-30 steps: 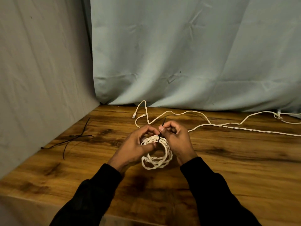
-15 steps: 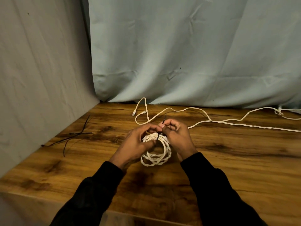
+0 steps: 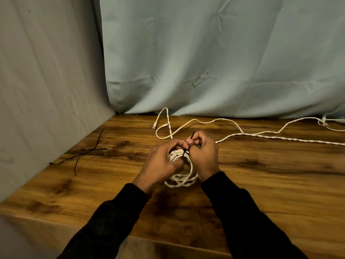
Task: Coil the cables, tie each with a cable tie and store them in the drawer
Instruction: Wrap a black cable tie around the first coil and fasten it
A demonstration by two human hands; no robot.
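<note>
Near the middle of the wooden surface (image 3: 261, 184), the left hand (image 3: 162, 163) has its grip clamped on a coiled white cable (image 3: 182, 181), while the right hand (image 3: 204, 156) pinches a black cable tie (image 3: 192, 135) looped over the coil's top. Compared with a moment ago the tie's free tail sticks out further past the right fingers, so it seems to be cinching tight, and this coil looks nearly secured. A second white cable (image 3: 252, 134) sprawls uncoiled along the far edge, spare ties (image 3: 84, 153) lie by the left edge, and no drawer is visible.
</note>
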